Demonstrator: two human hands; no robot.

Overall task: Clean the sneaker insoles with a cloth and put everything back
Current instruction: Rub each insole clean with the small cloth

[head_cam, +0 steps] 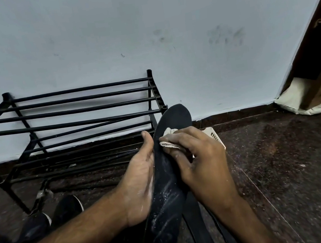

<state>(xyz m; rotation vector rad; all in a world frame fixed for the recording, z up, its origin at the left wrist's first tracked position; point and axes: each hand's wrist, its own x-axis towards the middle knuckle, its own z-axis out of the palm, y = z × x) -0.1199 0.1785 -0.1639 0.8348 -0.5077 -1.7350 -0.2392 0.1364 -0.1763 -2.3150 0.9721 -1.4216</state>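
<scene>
A long black insole (167, 186), dusted with white powder, stands tilted in front of me, toe end up. My left hand (138, 180) supports it from the left, thumb along its edge, fingers hidden behind it. My right hand (199, 157) pinches a small whitish cloth (169, 140) against the insole's upper face. A second black insole (201, 233) lies on the floor under my right forearm. Two black sneakers (52, 215) with white soles sit on the floor at lower left.
An empty black metal shoe rack (70, 123) stands against the pale blue wall. A white packet (216, 137) peeks out behind my right hand. A brown door frame (318, 56) and a cream bag (300, 98) are at the right. The floor is dark speckled stone.
</scene>
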